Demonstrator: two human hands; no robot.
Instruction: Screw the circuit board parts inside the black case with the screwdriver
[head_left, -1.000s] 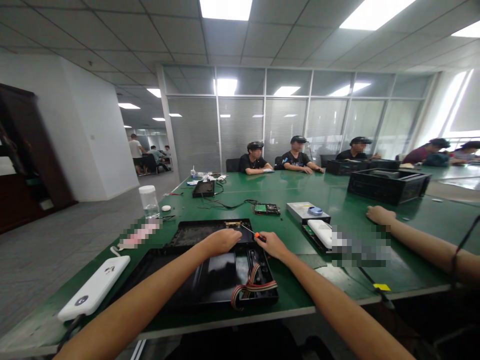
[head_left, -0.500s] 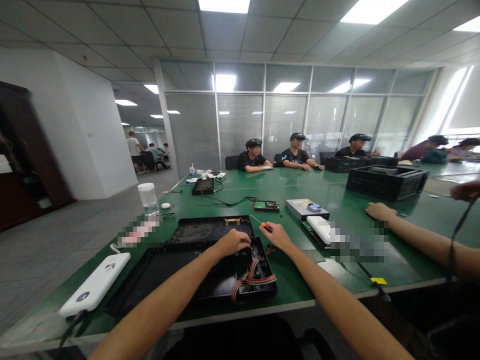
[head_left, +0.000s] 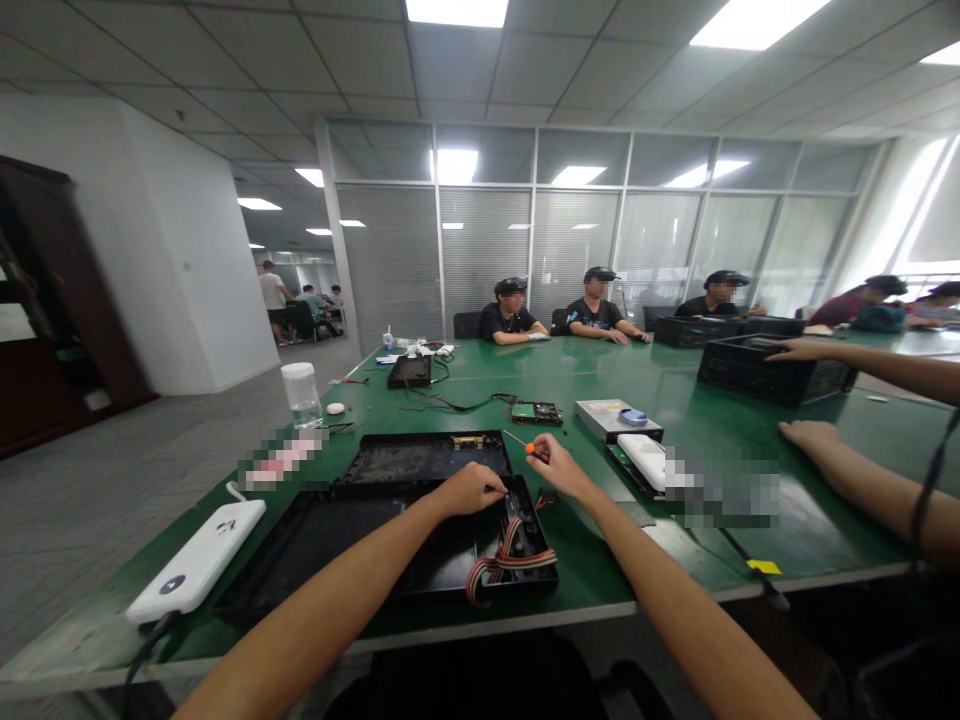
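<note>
My right hand [head_left: 556, 467] is closed round the orange and black handle of a screwdriver [head_left: 533, 451], whose thin shaft points up and left, away from me. Over the right-hand part of an open black casing [head_left: 330, 545], my left hand [head_left: 474, 488] is pinched, thumb against fingers. Whatever sits between those fingertips, if anything, is too small to make out. A striped ribbon cable [head_left: 517, 562] lies looped over the casing's near right corner. Just behind it rests a second black panel [head_left: 420, 460] with a brass-coloured strip on its far edge.
To the left lie a white power bank [head_left: 196, 562] and a clear jar [head_left: 301, 395]. A hard drive [head_left: 536, 411], a silver drive [head_left: 611, 420] and a white device [head_left: 642, 460] sit beyond and right. A co-worker's hands are at the right, one on a black crate [head_left: 739, 370].
My hands hold nearly the same positions, the screwdriver still in my right. The co-worker's far hand at the right has reached onto the black crate. The view has shifted slightly.
</note>
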